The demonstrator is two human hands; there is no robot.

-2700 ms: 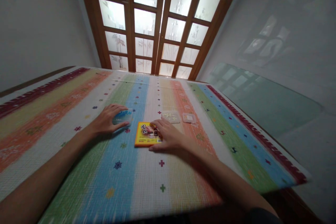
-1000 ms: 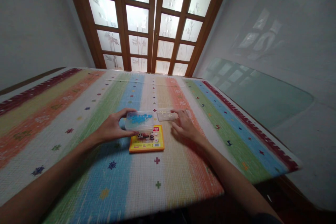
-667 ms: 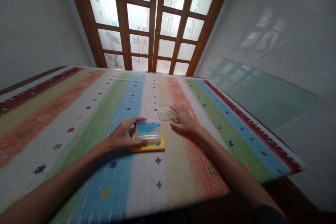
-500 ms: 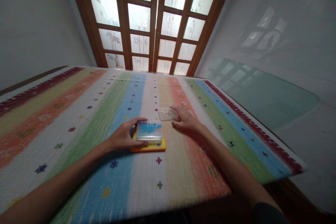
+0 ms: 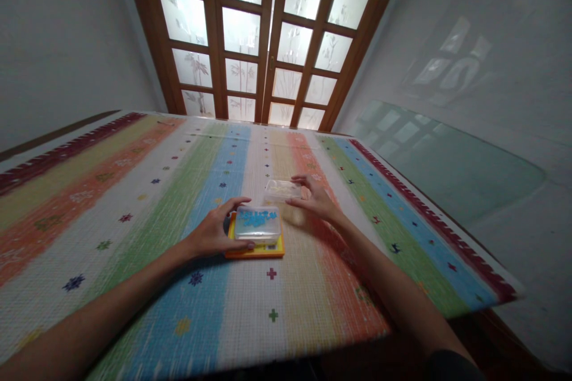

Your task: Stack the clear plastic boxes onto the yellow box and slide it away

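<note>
My left hand [image 5: 215, 230] is curled around the left side of a clear plastic box [image 5: 258, 233] with small blue pieces showing in it. The thumb is at its near edge and the fingers reach along its far edge. Beneath that box lies a flat yellow thing with an orange edge [image 5: 273, 253], partly covered. With fingers and thumb, my right hand [image 5: 318, 200] grips the right end of another clear plastic box [image 5: 277, 191], with pale pieces in it. This second box appears slightly raised, just beyond the first one.
A striped, patterned tablecloth [image 5: 179, 262] covers the table. Wooden doors with frosted panes [image 5: 243, 30] stand past its far end. A pale wall [image 5: 491, 59] runs along the right side and another wall [image 5: 62, 36] is at the left.
The pale-piece box has come up off the tablecloth and a little to the left in my right hand. My left hand stays on the blue-piece box; the view has shifted slightly.
</note>
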